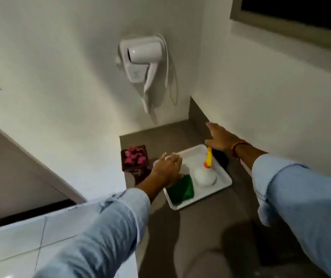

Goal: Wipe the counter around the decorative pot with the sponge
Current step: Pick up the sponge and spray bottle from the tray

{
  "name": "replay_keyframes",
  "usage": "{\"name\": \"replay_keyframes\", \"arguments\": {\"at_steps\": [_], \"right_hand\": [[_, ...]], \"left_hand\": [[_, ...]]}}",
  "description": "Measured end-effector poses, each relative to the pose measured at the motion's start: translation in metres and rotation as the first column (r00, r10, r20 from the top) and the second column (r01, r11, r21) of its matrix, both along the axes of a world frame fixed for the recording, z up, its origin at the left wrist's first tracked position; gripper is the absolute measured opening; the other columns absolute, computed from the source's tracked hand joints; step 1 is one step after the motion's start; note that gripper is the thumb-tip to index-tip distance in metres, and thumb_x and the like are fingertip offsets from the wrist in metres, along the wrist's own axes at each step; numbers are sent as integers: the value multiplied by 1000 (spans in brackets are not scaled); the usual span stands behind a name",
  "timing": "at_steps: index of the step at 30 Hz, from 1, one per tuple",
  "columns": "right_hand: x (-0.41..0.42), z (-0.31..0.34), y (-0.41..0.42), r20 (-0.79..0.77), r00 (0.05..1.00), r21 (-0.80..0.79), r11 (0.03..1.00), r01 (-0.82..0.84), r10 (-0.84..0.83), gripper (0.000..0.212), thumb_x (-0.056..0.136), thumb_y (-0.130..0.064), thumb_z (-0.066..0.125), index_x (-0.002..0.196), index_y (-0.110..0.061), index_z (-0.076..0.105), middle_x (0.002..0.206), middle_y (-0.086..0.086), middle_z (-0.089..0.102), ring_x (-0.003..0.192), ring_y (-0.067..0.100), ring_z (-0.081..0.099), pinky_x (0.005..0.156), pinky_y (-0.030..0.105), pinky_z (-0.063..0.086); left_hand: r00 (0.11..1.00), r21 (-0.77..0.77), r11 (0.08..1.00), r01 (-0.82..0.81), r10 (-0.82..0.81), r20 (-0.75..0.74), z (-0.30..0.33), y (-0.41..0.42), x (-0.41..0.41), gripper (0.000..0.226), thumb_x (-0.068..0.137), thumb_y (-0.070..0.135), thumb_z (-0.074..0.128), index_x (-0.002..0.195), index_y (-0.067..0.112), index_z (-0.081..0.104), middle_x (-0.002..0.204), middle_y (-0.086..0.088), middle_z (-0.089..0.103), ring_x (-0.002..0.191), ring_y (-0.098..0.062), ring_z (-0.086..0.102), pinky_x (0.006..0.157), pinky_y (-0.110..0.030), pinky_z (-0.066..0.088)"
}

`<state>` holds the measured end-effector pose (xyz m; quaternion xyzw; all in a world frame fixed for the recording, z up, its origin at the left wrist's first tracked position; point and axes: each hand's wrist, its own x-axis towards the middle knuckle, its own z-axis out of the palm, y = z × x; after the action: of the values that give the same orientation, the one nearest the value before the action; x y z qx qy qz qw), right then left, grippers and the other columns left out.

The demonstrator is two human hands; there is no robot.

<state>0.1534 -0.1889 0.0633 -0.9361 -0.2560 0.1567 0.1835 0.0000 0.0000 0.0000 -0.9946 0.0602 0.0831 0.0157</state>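
Note:
The decorative pot (134,157), a dark square box filled with pink pieces, stands on the grey counter (200,227) against the left wall. To its right a white tray (223,182) holds the green sponge (181,190). My left hand (167,169) lies palm down over the tray's left corner and covers the sponge's far end; whether its fingers grip anything is hidden. My right hand (219,138) reaches past the tray's far corner near the right wall, fingers spread and holding nothing.
On the tray also sit a white round object (204,176) and a yellow and red item (208,159). A dark object (221,157) lies behind the tray. A white hair dryer (142,59) hangs on the wall above. Walls enclose the counter's far corner.

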Motion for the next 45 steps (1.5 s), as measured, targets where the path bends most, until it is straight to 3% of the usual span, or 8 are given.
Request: {"name": "replay_keyframes", "arguments": {"at_steps": [10, 13, 19, 24, 32, 37, 40, 45], "right_hand": [[-22, -131, -28, -315, 949, 288, 951, 114, -18, 107, 69, -10, 83, 153, -19, 16, 152, 6, 38, 136, 17, 39, 104, 27, 30], [-23, -148, -12, -252, 960, 406, 887, 221, -124, 110, 72, -19, 83, 154, -18, 10, 152, 5, 35, 128, 7, 36, 105, 25, 28], [-13, -161, 13, -130, 959, 422, 861, 285, -253, 81, 89, -13, 64, 153, -5, 14, 136, 14, 51, 124, 28, 52, 101, 23, 35], [-23, -149, 20, -79, 934, 502, 795, 339, -349, 68, 93, -17, 57, 151, -10, 24, 130, 13, 58, 118, 26, 57, 95, 23, 37], [-72, -72, 26, -41, 971, 662, 721, 203, -235, 38, 85, -14, 57, 123, -10, 57, 105, 13, 67, 96, 25, 64, 92, 40, 54], [-139, -57, 49, 25, 990, 640, 763, 90, -138, 36, 81, -20, 56, 110, -2, 67, 88, 17, 71, 82, 33, 67, 77, 50, 57], [-194, -68, 70, 54, 995, 564, 825, 37, -81, 28, 82, -28, 52, 90, -7, 69, 77, 16, 70, 71, 34, 66, 60, 38, 52], [-265, -89, 101, -186, 981, 375, 919, 126, -59, 24, 73, -35, 52, 71, -13, 58, 71, 12, 63, 67, 33, 60, 56, 32, 45]], "left_hand": [[966, 17, 999, 29, -24, -259, -135, -34, -12, 57, 112, 27, 27, 158, -1, 8, 168, -20, 5, 156, -34, 10, 123, -49, 16], [979, 2, 1000, 5, -4, -204, -142, -31, -10, 58, 112, 27, 26, 158, 0, 6, 168, -21, 5, 156, -35, 9, 124, -50, 15], [990, -50, 994, -101, 95, -101, -153, -31, -2, 79, 102, 36, 50, 159, 0, 8, 167, -23, 7, 155, -39, 9, 126, -54, 13], [987, -55, 987, -152, 149, -63, -144, -34, 6, 53, 111, 16, 28, 155, -8, 11, 164, -29, 16, 153, -41, 18, 125, -53, 20], [942, -251, 962, -108, 180, 284, -59, -21, -37, 60, 100, 9, 58, 149, -12, 31, 153, -35, 37, 144, -45, 38, 118, -49, 33], [917, -273, 947, -167, 251, 311, -31, 3, -118, 71, 97, 22, 68, 151, -7, 33, 155, -29, 38, 144, -41, 40, 113, -48, 41], [923, -191, 950, -246, 290, 252, -34, 26, -169, 72, 98, 20, 67, 153, -5, 29, 160, -26, 32, 147, -39, 36, 117, -47, 39], [875, -183, 883, -433, 460, 149, -40, 52, -229, 75, 94, 30, 70, 151, 1, 31, 156, -20, 40, 137, -35, 48, 104, -41, 51]]}}
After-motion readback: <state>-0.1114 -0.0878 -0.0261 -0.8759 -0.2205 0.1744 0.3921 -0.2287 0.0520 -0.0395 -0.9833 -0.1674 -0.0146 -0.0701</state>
